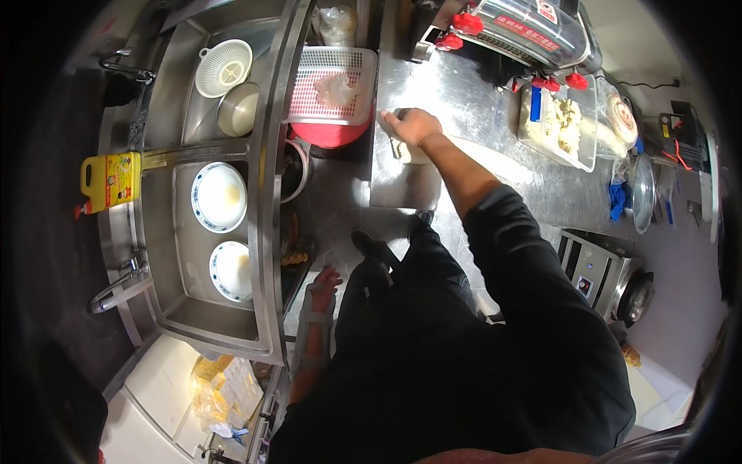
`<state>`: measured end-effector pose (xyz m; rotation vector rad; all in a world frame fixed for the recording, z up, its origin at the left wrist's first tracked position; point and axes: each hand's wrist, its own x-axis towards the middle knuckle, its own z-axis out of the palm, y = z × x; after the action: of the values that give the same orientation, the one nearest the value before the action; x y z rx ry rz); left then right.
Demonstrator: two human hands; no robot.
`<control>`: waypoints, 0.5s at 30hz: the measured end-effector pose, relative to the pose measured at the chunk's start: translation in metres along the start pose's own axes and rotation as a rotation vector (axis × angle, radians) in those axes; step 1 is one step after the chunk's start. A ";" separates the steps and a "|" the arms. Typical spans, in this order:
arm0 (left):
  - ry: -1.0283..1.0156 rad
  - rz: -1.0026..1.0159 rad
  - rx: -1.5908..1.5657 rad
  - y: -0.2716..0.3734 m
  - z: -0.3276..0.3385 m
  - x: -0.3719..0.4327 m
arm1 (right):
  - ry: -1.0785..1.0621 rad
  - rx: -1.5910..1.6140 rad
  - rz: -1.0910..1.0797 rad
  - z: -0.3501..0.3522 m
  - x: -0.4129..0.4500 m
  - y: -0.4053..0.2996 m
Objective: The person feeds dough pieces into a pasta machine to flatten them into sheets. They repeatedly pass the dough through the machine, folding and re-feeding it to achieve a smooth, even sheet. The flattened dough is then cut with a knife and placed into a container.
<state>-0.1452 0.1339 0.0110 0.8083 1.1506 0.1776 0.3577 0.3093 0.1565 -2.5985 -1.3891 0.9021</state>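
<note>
My right hand (413, 126) is over the left end of a steel worktable (406, 188), fingers curled down and mostly hidden. Below it a long pale strip (493, 159), possibly dough, runs to the right under my forearm. Beside the hand lies a small dark object (396, 148), too unclear to name. Whether the fingers grip anything does not show. My left hand (328, 279) hangs low at my side, empty, with loosely bent fingers. A grey brace (316, 316) wraps that wrist and forearm.
A machine with red knobs (468, 23) stands at the table's back, near a clear plastic tub (585, 153) of pale dough pieces. Left are a white basket (333, 55) and a steel double sink (200, 153) with two plates (219, 197), a colander (226, 66) and a pot (239, 110).
</note>
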 end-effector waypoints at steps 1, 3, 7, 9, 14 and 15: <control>-0.001 -0.008 -0.002 -0.006 -0.005 0.000 | -0.032 0.030 0.028 -0.003 -0.007 -0.002; 0.011 -0.065 0.015 -0.015 -0.014 -0.002 | -0.021 -0.063 0.005 0.001 -0.027 -0.002; 0.007 -0.035 -0.012 -0.017 -0.015 0.004 | 0.273 -0.294 -0.259 0.046 -0.088 0.012; 0.019 -0.053 -0.006 -0.010 -0.009 0.006 | 0.402 -0.303 -0.319 0.065 -0.105 0.016; 0.061 -0.035 0.002 0.017 0.000 -0.004 | 0.545 -0.213 -0.360 0.075 -0.090 0.015; 0.067 -0.033 -0.005 0.021 -0.002 -0.008 | 0.545 -0.207 -0.358 0.075 -0.082 0.015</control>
<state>-0.1449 0.1461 0.0300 0.7836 1.2256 0.1819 0.2952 0.2208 0.1284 -2.3341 -1.7413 -0.0024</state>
